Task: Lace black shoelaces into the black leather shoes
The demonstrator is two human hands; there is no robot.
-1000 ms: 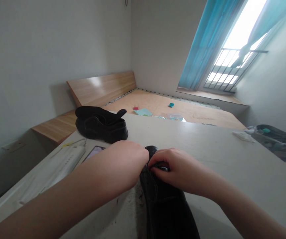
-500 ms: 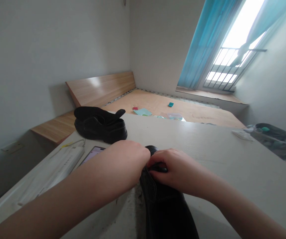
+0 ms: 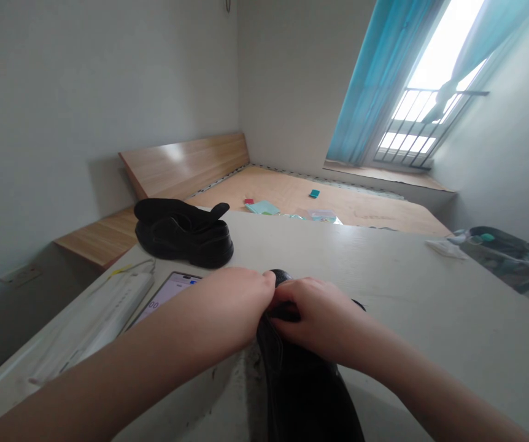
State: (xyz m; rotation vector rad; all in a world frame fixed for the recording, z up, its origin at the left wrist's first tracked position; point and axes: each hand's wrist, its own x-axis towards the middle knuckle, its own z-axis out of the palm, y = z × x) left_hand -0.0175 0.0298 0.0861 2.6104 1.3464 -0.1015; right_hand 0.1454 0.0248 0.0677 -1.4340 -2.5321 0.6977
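A black shoe (image 3: 308,393) lies on the white table in front of me, its rounded black toe (image 3: 280,276) pointing away. My left hand (image 3: 250,288) is bent over the shoe's upper from the left, its fingers mostly hidden behind the wrist. From the right, my right hand (image 3: 310,307) curls thumb and fingers together at the same spot, touching the upper. What the fingertips pinch is covered by the hands. A thin black cord-like piece (image 3: 359,304) sticks out beyond the right wrist. A second black shoe (image 3: 186,242) stands farther back left, a dark insole-like piece (image 3: 167,210) across its top.
A lit phone (image 3: 170,291) lies partly under my left forearm, beside a long whitish plastic-looking item (image 3: 99,325). White tissue (image 3: 446,247) sits at the table's right edge, near a grey bin (image 3: 506,258). Behind the table is a wooden bed base (image 3: 361,205) with small scattered items.
Both hands stay at the shoe's upper with slight finger shifts. The thin black piece now shows past the right wrist. More of the phone is visible as the view shifts slightly.
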